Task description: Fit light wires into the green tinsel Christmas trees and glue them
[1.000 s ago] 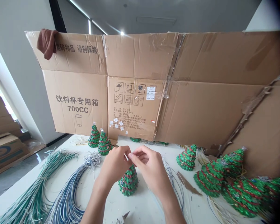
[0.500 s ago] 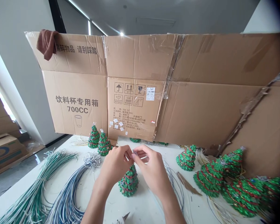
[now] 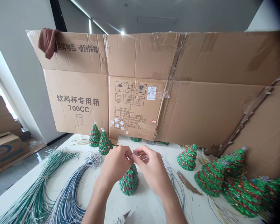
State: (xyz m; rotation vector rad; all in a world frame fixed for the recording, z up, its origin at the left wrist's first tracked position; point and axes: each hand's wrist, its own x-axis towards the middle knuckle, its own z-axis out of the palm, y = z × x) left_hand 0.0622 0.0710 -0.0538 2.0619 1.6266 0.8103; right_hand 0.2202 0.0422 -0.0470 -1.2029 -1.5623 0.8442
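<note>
Both hands meet just above a small green Christmas tree [image 3: 130, 183] with red garland, which stands upright on the white table. The fingertips of my left hand [image 3: 118, 165] are pinched together, touching those of my right hand [image 3: 151, 163]. Between the right thumb and forefinger shows a small shiny greyish bit [image 3: 135, 152], too small to name. My hands hide the top of the tree, so I cannot tell whether they touch it. Nearer to me lies a small metal tool with a pointed tip [image 3: 123, 217].
Left on the table [image 3: 112, 202] lie a bundle of green-white cords [image 3: 40, 183] and a bundle of blue-white cords [image 3: 72, 189]. Two trees [image 3: 105, 143] stand behind them. More trees [image 3: 211, 177] crowd the right side, near loose wires [image 3: 179, 189]. Cardboard [image 3: 135, 109] walls the back.
The hands keep the same pinch above the tree. The whole view has shifted very slightly; nothing else has visibly moved.
</note>
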